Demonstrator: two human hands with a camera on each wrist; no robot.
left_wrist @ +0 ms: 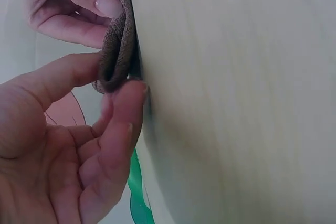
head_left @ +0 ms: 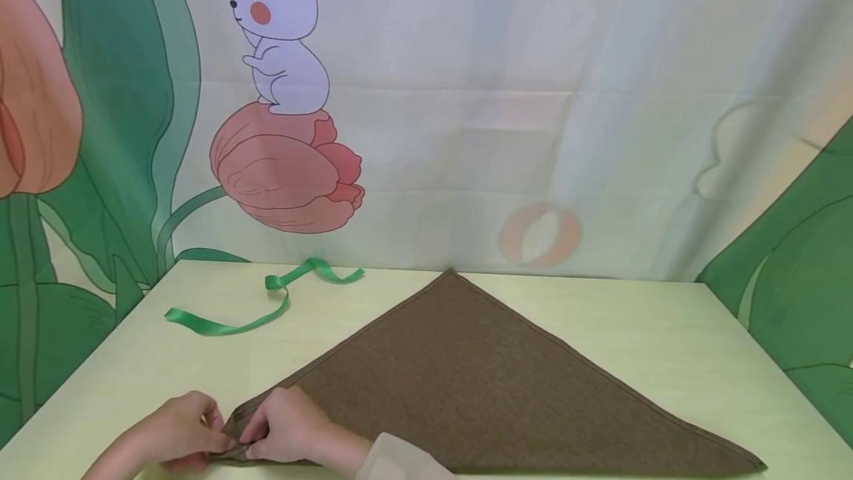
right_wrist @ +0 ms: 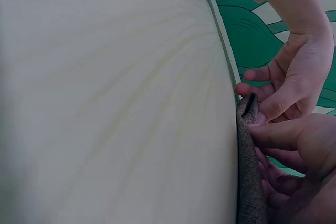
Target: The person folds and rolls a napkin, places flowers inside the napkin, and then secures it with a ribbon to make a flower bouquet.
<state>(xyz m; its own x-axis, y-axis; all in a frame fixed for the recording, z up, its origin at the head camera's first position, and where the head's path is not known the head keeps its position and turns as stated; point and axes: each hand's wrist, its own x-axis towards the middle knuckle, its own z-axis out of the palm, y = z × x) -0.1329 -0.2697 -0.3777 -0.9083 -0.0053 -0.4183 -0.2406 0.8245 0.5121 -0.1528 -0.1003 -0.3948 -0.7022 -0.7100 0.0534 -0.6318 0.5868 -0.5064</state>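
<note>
A brown cloth [head_left: 480, 376] lies in a triangle on the table, its point toward the back and its long side along the front. Its left corner is turned over into a small fold. My left hand [head_left: 176, 428] pinches that folded end from the outer side; in the left wrist view, thumb and fingers stand on either side of the rolled cloth edge [left_wrist: 116, 59]. Close beside it, my right hand [head_left: 289, 424] holds the same fold, with thumb and fingers on the cloth. In the right wrist view, both hands meet at the cloth's end [right_wrist: 249, 109].
A green ribbon [head_left: 229, 328], loosely knotted, lies at the back left of the pale table [head_left: 666, 332]. Behind the table hangs a printed backdrop [head_left: 453, 132] with a rabbit and tulips, close to the table's rear edge.
</note>
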